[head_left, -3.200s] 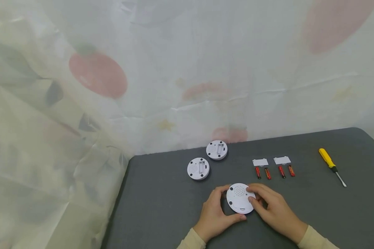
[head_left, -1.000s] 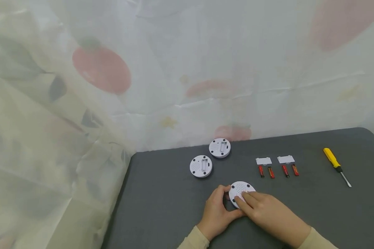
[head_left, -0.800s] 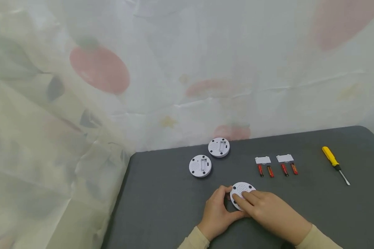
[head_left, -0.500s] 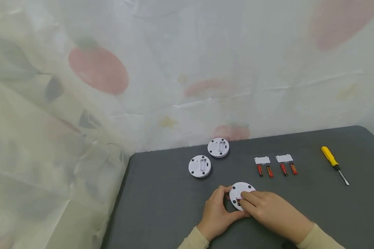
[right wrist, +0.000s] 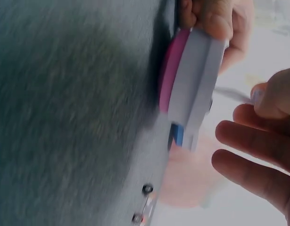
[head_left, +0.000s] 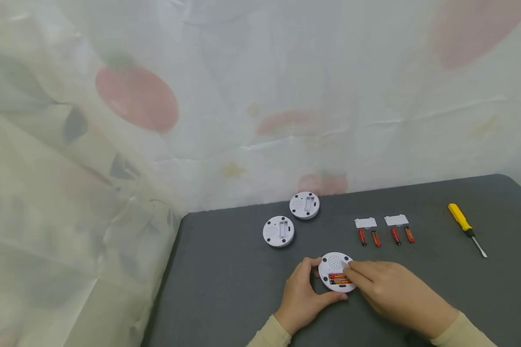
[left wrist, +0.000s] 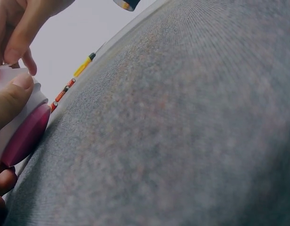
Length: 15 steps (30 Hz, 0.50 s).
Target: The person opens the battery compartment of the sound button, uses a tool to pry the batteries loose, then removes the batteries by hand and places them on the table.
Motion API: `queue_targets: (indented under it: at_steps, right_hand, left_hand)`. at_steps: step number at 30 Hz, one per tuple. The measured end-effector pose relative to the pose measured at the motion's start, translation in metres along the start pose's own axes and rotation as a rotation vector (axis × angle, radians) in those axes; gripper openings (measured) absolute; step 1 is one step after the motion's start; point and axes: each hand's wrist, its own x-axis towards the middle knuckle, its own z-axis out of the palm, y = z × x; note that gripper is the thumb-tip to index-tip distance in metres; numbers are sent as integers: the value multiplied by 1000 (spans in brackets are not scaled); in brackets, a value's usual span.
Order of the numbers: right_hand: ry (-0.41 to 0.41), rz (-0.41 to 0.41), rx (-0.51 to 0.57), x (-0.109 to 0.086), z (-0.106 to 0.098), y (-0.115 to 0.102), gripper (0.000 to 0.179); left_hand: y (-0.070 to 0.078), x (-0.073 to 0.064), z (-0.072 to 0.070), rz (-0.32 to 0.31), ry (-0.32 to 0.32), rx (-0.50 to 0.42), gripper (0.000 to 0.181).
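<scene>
A round white device (head_left: 335, 260) with speaker holes and black feet sits low over the table, its pink dome (right wrist: 172, 70) facing down. My left hand (head_left: 301, 299) grips it by the rim, thumb in front and fingers behind. Two red batteries (head_left: 338, 278) lie side by side in its uncovered compartment. Between thumb and forefinger my right hand (head_left: 390, 289) pinches a small white battery cover (right wrist: 258, 96), just above the device's right side. The other right fingers extend loosely. Most of the cover is hidden by the fingertips.
Two similar devices, a nearer one (head_left: 269, 232) and a farther one (head_left: 296, 206), stand at the back left with bare battery slots. Behind my right hand lie two white covers (head_left: 365, 222) and several red batteries (head_left: 362, 237). A yellow-handled screwdriver (head_left: 459, 217) rests at far right.
The right hand, earlier pressing on the device's covered compartment, has taken the cover off and drawn back to the right. The red batteries inside now show. The left hand keeps its grip.
</scene>
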Motion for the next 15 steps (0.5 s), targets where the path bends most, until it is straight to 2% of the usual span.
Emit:
queue_targets:
  at_steps: [7, 11, 15]
  right_hand:
    - [5, 62, 38, -10, -8, 19, 60]
    - [42, 160, 60, -22, -9, 33, 60]
    - [82, 268, 37, -42, -6, 48, 62]
  left_hand:
    - [-1, 0, -1, -9, -1, -16, 77]
    - [0, 0, -1, -14, -1, -11, 78]
    - [0, 0, 0, -17, 1, -2, 78]
